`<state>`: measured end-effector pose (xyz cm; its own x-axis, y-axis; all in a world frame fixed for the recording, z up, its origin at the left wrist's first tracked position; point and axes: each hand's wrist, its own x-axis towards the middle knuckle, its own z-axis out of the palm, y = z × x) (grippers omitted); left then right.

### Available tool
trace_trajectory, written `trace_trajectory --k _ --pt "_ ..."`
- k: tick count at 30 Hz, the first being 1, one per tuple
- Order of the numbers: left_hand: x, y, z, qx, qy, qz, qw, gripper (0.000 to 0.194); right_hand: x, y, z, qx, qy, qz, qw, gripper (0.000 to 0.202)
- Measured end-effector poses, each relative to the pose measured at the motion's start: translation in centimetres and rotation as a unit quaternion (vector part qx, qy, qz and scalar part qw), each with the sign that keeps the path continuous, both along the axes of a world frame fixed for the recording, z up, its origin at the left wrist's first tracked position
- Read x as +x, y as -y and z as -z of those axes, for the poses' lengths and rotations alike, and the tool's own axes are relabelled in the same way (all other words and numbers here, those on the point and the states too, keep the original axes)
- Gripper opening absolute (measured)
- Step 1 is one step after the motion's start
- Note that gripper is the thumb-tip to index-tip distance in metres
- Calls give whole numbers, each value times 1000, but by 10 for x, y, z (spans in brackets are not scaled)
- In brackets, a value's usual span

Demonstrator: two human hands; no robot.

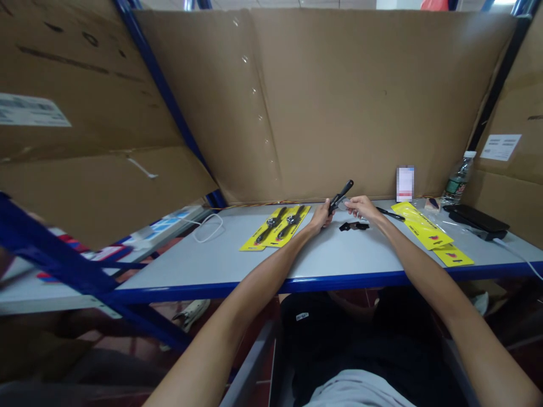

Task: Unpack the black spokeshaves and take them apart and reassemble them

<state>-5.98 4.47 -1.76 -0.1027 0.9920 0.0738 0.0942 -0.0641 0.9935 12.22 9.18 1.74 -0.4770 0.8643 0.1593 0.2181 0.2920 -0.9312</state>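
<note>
My left hand grips a black-handled tool over the table | right hand pinches a small grey piece beside it | yellow cards both sides (print too small to read) | green-labelled bottle far right

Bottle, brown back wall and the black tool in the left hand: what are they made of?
Bottle: probably clear, shiny plastic, as it's see-through.
Brown back wall: looks like dull cardboard, with a long crease.
Black tool: maybe painted metal or plastic; it's dark and smooth-looking, but too small to tell.
</note>
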Motion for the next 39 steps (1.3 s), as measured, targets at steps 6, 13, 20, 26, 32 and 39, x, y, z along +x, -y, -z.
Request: trace_trajectory --k 6,13,20,26,32,39 --pt "10 2 -1 -5 8 24 1000 58 -4 0 3 7 4 6 1000 32" --pt "10 3 -1 -4 -12 16 1000 56 -3 -3 6 15 16 -9 1000 35" --pt "13 6 -1 5 2 32 999 56 -2 0 4 -11 9 -2 1000 35" --pt "10 3 -5 -1 79 -12 997 51 -2 2 1 -12 -14 15 1000 34" --pt "7 3 -5 1 84 -44 995 52 1 1 -4 8 -11 46 999 29" --pt "5 3 -4 -11 84 -81 993 55 15 -13 -2 31 132 74 988 35"
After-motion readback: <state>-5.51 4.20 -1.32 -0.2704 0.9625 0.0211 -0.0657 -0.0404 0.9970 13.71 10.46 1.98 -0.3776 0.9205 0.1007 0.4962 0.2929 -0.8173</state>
